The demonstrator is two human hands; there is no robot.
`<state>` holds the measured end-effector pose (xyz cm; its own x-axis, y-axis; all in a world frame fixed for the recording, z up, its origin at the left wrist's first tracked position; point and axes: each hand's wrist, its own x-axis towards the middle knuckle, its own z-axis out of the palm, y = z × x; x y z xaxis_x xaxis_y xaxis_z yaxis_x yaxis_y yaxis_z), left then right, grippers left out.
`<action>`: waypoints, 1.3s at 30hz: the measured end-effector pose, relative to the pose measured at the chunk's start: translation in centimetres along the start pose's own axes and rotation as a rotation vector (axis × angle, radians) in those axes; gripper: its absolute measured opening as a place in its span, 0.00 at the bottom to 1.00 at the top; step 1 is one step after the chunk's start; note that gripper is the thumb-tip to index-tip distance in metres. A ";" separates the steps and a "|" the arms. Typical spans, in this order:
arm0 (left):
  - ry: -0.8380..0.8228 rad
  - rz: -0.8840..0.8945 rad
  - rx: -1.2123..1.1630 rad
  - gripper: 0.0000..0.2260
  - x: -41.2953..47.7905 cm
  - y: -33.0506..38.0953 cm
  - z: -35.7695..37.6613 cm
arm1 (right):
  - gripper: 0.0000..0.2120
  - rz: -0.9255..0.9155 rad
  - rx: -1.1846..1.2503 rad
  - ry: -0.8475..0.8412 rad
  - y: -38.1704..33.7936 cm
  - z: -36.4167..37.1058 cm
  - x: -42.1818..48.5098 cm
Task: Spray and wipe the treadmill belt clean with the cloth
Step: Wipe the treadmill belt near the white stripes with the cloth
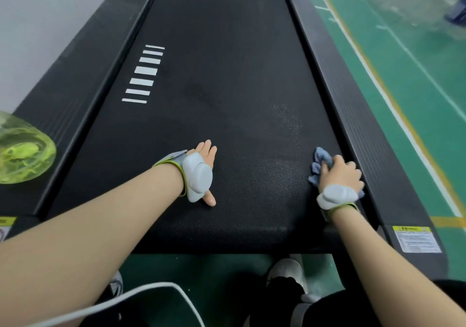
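1. The right hand (340, 173) curls its grip round one crumpled blue cloth (320, 160), pressing it onto the treadmill belt (214, 49) at its near right edge, just beside the right side rail (365, 125).
2. The left hand (205, 157) lies flat on the belt's near middle, its grip spread and holding nothing.
3. One green spray bottle (22, 150) sits on the left side rail (75, 74); seven white stripes (145, 70) mark the belt's far left.

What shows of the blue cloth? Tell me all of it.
The cloth is light blue, soft-looking fabric, crumpled into a wad. It lies on the black treadmill belt near its right edge, close to the side rail. The right hand grips it from above, covering much of it; bunched folds stick out ahead and leftward.
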<state>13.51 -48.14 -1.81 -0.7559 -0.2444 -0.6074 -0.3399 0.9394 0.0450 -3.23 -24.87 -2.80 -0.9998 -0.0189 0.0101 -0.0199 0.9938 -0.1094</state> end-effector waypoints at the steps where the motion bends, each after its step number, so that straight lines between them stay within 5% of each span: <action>1: 0.013 0.004 -0.003 0.62 0.0 0.4 -0.1 | 0.17 -0.024 0.008 -0.002 -0.6 -0.1 -0.6; 11: 0.031 0.026 0.091 0.58 0.1 3.2 -0.8 | 0.12 -0.793 0.185 0.079 -7.7 1.9 -8.7; 13: 0.023 0.022 0.084 0.58 0.3 3.3 -0.8 | 0.12 -0.738 0.165 0.085 -6.1 1.8 -6.8; 18: -0.001 0.046 0.042 0.60 0.9 2.5 -0.5 | 0.16 -0.267 -0.025 0.076 -0.6 0.3 0.0; 22: 0.014 0.055 0.112 0.59 1.2 2.7 -0.1 | 0.15 0.021 0.105 0.023 -0.1 -0.3 0.7; 25: 0.002 0.045 0.090 0.60 1.4 2.8 -0.1 | 0.14 -0.083 0.113 -0.017 -3.2 0.1 -1.8; 34: 0.027 0.022 0.181 0.59 1.4 3.5 -0.2 | 0.18 -0.836 0.127 -0.133 -8.8 1.2 -6.6; 39: -0.010 0.039 0.088 0.60 1.6 3.0 -0.1 | 0.11 -0.658 -0.095 0.195 -5.0 1.3 -2.5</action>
<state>11.21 -45.70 -2.58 -0.7619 -0.2054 -0.6143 -0.2597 0.9657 -0.0008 -0.66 -29.94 -3.59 -0.7601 -0.6100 0.2238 -0.6122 0.7878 0.0676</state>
